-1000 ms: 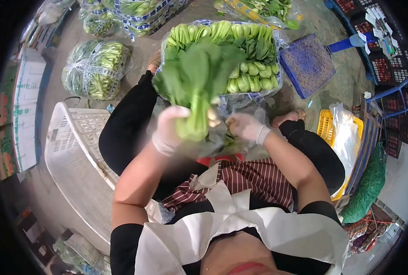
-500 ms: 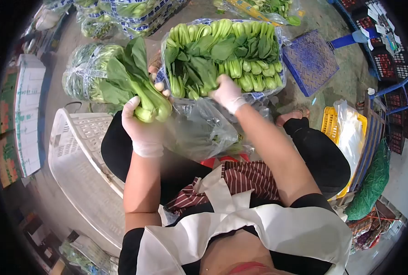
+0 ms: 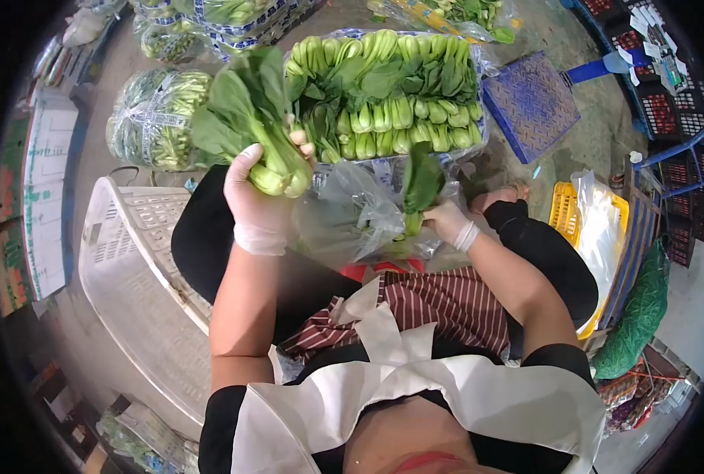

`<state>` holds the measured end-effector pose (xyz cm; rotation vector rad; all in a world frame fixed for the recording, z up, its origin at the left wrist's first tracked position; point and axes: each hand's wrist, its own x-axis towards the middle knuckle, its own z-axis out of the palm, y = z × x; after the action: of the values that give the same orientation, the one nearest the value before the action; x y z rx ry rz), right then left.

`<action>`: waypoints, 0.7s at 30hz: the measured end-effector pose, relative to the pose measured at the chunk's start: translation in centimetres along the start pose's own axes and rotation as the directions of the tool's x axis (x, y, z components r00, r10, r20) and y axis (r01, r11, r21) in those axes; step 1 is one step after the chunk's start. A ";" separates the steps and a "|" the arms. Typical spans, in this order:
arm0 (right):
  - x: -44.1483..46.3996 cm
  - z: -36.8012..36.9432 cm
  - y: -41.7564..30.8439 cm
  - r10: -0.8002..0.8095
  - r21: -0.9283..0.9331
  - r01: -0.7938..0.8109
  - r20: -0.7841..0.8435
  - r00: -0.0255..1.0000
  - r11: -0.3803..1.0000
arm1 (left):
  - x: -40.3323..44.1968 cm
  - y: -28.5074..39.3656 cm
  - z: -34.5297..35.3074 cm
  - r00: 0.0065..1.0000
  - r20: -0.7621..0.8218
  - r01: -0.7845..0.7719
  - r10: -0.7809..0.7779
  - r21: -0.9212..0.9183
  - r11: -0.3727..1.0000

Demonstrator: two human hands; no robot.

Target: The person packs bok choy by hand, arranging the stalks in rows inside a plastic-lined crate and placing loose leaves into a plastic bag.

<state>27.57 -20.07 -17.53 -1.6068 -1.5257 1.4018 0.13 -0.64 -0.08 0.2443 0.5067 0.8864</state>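
My gloved left hand (image 3: 261, 197) is closed round the stems of a bunch of bok choy (image 3: 269, 158), its leaves pointing up and to the left. Over the clear plastic bag (image 3: 352, 209) at the centre, my gloved right hand (image 3: 447, 223) pinches a smaller bok choy (image 3: 421, 186) by its base, leaves upright. Beyond both hands lies a plastic-lined crate (image 3: 485, 134) packed with rows of bok choy (image 3: 399, 114). The held bunch overlaps the crate's left edge.
A white slatted crate (image 3: 131, 276) stands at the left, below a wrapped vegetable bundle (image 3: 158, 118). To the right of the packed crate is a blue platform scale (image 3: 531, 107). A yellow basket (image 3: 564, 213) with plastic bags sits beyond my right knee.
My right hand has moved from the packed crate back towards me and to the right, now with a small bok choy in it. My left hand has shifted slightly right and up with its bunch.
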 end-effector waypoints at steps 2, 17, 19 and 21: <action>1.3 0.9 -1.6 0.311 0.226 -0.304 0.003 0.950 0.926 | -0.1 -0.4 0.1 0.999 -0.037 0.020 -0.019 0.032 0.999; 6.3 -1.6 -20.9 -0.379 -0.213 0.326 -0.297 0.876 0.921 | -0.5 -4.5 0.7 0.994 0.065 0.040 -0.087 0.531 0.847; 5.6 -3.5 -21.8 -0.159 0.056 0.175 -0.218 0.963 0.983 | -0.3 -3.7 -0.2 0.979 -0.089 0.201 -0.183 0.561 0.803; 5.1 -3.9 -18.0 -0.161 0.249 0.241 -0.302 0.940 0.938 | -0.3 -3.2 -1.2 0.996 -0.043 0.085 -0.075 0.656 0.750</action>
<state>23.03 -10.04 -1.97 -1.3611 -1.2261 1.1641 1.55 -2.83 -2.29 0.8614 0.8323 0.5929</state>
